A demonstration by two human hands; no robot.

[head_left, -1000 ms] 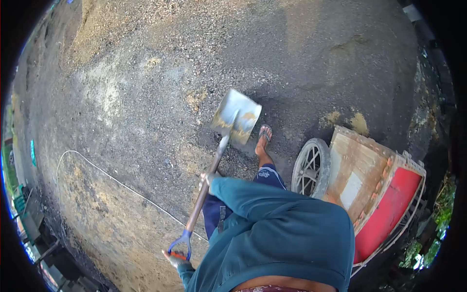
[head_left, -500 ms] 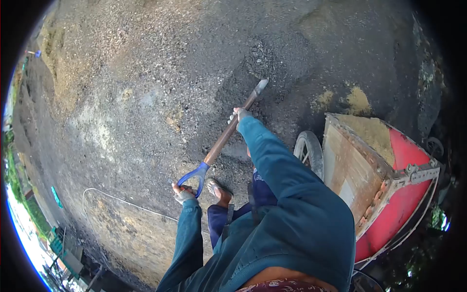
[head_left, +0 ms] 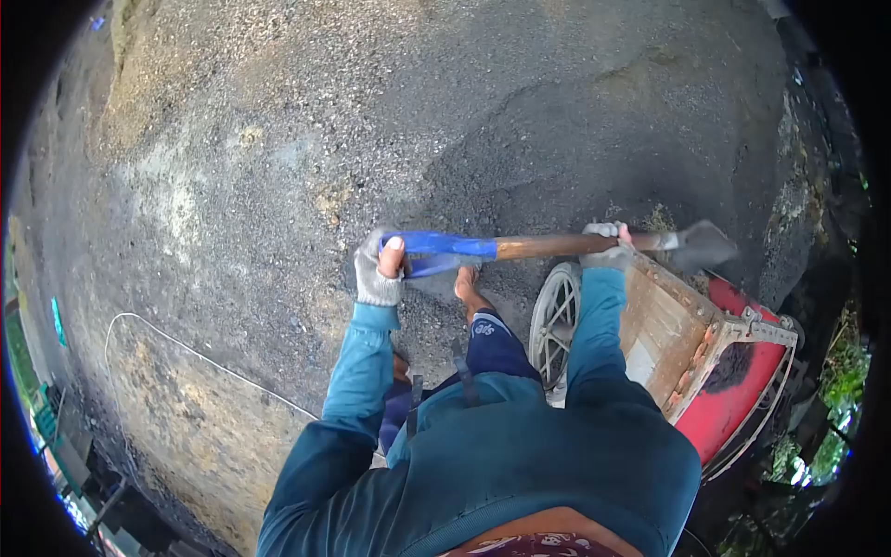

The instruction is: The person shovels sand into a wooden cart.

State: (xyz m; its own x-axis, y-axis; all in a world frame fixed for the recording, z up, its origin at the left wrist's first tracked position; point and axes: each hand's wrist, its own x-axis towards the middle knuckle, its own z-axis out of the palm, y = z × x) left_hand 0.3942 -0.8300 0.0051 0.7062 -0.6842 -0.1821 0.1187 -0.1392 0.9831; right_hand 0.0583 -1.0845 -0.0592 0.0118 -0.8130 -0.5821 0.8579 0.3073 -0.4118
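Observation:
A shovel with a wooden shaft (head_left: 552, 246) and a blue handle lies level across the view. My left hand (head_left: 379, 269), in a pale glove, is closed on the blue handle. Further along, my right hand (head_left: 608, 243), also gloved, grips the shaft close to the metal end. The blurred blade (head_left: 705, 247) hangs over the far edge of the red cart (head_left: 766, 395). Dark material shows inside the cart, by its red wall.
Gravelly ground (head_left: 371, 121) spreads ahead, with a dark loose heap (head_left: 557, 139) beyond the shovel. A spoked wheel (head_left: 557, 320) stands at the cart's near side. A thin pale cable (head_left: 213, 362) crosses the ground at left.
The shovel has swung from the dark heap to the right and up over the cart, both hands moving with it. Dark material now shows in the cart.

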